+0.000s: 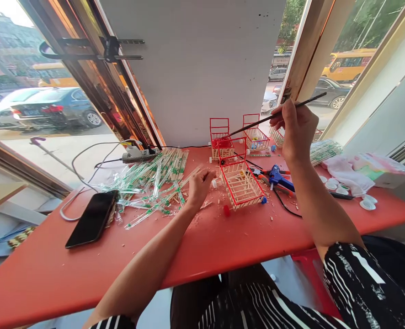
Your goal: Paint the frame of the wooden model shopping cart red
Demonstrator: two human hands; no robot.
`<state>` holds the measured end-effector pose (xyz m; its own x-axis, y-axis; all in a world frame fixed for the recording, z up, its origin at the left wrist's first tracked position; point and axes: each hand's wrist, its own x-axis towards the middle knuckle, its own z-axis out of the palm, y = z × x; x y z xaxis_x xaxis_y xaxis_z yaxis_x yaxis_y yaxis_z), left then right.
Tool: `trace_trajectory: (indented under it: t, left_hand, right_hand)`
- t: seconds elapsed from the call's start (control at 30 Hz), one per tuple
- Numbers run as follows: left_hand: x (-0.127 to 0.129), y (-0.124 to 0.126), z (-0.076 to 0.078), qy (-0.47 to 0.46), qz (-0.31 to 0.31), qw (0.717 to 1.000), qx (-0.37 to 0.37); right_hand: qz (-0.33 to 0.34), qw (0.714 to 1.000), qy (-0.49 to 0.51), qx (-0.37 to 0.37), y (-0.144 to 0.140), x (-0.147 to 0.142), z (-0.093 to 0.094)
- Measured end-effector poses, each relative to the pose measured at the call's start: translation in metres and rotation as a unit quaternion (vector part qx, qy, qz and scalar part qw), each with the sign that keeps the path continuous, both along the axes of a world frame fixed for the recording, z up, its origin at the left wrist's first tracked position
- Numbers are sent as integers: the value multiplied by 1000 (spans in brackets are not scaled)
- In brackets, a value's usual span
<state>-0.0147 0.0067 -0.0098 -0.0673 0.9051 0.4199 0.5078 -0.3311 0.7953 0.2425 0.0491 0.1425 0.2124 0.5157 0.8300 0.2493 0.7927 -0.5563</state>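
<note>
My right hand (300, 125) is raised at the right and grips a thin dark paintbrush (267, 119). The brush's tip dips toward something red (220, 141) around the basket of the rear cart (222, 153). My left hand (199, 185) rests low over the table with its fingers curled closed, just left of the nearest miniature shopping cart (242, 185); what its fingertips hold, if anything, is hidden. This cart is built of thin wooden sticks with a red-painted rim and handle. Coloured caps form its wheels, including a blue cap (264, 200) and a red cap (226, 210).
Another small cart (255, 137) stands at the back. Wrapped sticks (154, 183) and a black phone (92, 219) lie at the left, near a power strip (139, 154). A blue glue gun (280, 178), white caps (367, 202) and a tissue pack (381, 169) lie at the right.
</note>
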Motion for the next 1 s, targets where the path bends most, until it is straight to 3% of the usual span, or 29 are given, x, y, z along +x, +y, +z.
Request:
trace_trajectory:
  t: [0.13,0.37,0.57,0.83,1.0]
  left_hand:
    - [6,-3,4,-45,4,999,-25]
    - [8,5,-10,-64,-12,996,-54]
    - [7,9,-9,-17,-58,998,-36]
    - [9,7,-3,44,-37,998,-2]
    - [9,7,-2,64,-36,997,0]
  right_hand:
    - [18,999,-27,-14,2,-10,9]
    - [22,999,-25,-28,1,-14,12]
    - [45,997,-39,-43,5,-18,12]
    - [38,997,-46,-40,8,-16,9]
    - [46,995,-63,-55,-2,-10,16]
